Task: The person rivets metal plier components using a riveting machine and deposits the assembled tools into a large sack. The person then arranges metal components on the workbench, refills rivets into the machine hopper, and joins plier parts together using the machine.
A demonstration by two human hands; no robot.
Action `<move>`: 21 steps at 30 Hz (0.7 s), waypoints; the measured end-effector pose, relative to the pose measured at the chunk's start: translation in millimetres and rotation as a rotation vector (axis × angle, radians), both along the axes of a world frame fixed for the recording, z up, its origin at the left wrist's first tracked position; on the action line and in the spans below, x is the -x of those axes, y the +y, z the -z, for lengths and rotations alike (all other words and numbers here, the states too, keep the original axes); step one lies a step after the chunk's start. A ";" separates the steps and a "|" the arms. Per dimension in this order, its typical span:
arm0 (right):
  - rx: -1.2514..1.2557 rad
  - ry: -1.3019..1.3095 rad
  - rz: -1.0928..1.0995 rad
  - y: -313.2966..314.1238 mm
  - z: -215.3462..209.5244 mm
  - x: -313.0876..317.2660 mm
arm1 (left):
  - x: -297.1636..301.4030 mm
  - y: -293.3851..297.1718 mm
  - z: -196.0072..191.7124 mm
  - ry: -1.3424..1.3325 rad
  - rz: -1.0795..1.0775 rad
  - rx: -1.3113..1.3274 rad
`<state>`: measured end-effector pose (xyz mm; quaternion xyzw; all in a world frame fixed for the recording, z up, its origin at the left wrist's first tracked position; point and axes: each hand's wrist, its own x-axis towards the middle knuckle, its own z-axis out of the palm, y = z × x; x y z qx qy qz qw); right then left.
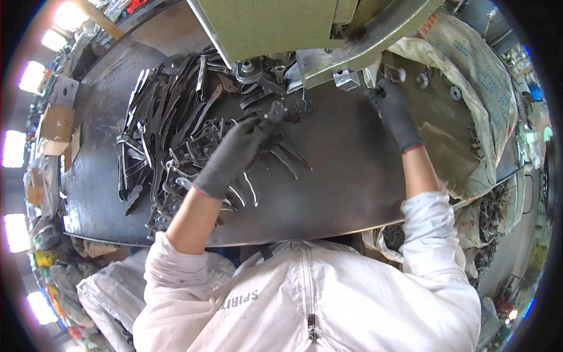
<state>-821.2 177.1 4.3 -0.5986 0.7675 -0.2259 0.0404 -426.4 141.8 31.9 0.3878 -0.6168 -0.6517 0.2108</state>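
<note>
My left hand [234, 154], in a dark grey knitted glove, reaches across the pile of dark flat metal parts [170, 114]. Its fingers are closed on a small dark metal part [273, 111] in front of the press; the glove covers much of it. Two curved metal arms [287, 159] show beneath that hand, and whether they belong to the held part is unclear. My right hand [396, 111], gloved alike, is raised at the right by the press's metal block [347, 80] and the sack's edge. Its fingers are curled together, and what they hold is hidden.
A green press [275, 29] overhangs the far side of the dark metal table [334, 199]. At the right lies a large pale woven sack [498, 117] with small round metal pieces [455, 92] on it. Cardboard boxes [57, 129] stand beyond the table's left edge.
</note>
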 end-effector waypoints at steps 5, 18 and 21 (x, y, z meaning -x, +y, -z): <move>0.202 -0.778 0.129 40.2 -50.9 -102.0 | -14.9 -10.9 5.8 -0.199 -0.031 0.224; -0.077 -1.401 -0.135 25.7 -48.0 -184.8 | 11.9 -20.9 -20.1 -0.200 -0.007 0.219; -0.024 -1.389 -0.161 24.1 -8.7 -181.3 | 12.4 -31.1 2.4 -0.539 0.212 0.438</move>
